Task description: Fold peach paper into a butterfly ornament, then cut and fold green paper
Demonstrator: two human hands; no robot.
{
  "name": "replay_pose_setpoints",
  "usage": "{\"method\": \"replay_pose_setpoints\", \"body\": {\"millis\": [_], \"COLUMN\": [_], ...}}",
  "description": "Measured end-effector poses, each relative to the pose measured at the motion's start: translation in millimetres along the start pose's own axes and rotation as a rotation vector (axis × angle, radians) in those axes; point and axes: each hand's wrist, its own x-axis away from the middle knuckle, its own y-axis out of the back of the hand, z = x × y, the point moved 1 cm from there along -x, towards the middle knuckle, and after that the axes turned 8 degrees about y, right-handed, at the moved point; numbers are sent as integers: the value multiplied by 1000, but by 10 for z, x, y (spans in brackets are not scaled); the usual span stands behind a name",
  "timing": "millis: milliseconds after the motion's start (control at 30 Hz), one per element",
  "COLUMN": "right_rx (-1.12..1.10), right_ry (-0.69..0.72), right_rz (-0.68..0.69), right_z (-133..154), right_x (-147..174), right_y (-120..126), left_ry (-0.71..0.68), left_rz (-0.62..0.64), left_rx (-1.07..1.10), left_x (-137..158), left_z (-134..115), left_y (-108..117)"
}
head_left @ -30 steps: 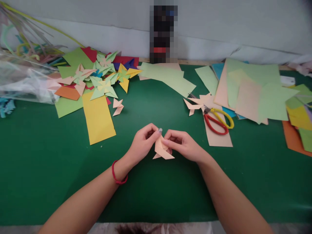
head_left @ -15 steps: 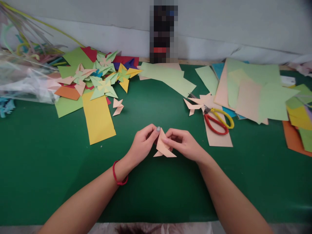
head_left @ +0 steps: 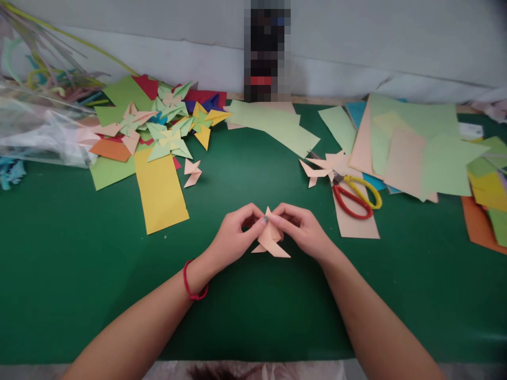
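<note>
Between my two hands is a folded peach paper piece (head_left: 271, 241), its pointed tip up and two slanted tails spreading below. My left hand (head_left: 242, 228) pinches it near the tip with thumb and fingers. From the other side my right hand (head_left: 299, 227) grips the same spot, thumb in front and fingers curled behind. Parts of the paper are covered by my fingertips. A small folded peach piece (head_left: 193, 173) lies to the left, and another folded peach piece (head_left: 316, 173) rests to the right beside the scissors (head_left: 354, 196) with red and yellow handles.
Folded paper stars (head_left: 169, 140) pile up at the back left, above a yellow paper strip (head_left: 161, 195). A clear plastic bag (head_left: 43, 126) sits at far left. Pale green sheets (head_left: 415, 126) stack at the right, on the green table (head_left: 253, 316).
My left hand has shifted slightly right, its thumb now over the front of the paper near the tip. My right thumb has moved up toward the tip.
</note>
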Motion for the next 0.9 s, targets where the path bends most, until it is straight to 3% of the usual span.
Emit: {"method": "replay_pose_setpoints", "body": {"millis": [167, 400, 900], "right_rx": [33, 59, 56], "right_ry": [14, 29, -7], "right_rz": [-18, -128, -63], "right_z": [0, 19, -18], "right_x": [1, -13, -19], "right_y": [8, 8, -3], "left_ry": [7, 29, -40], "left_rz": [116, 100, 110], "left_rx": [-49, -115, -233], "left_x": [16, 23, 23], "left_z": [-10, -8, -22], "left_y": [-32, -22, -20]}}
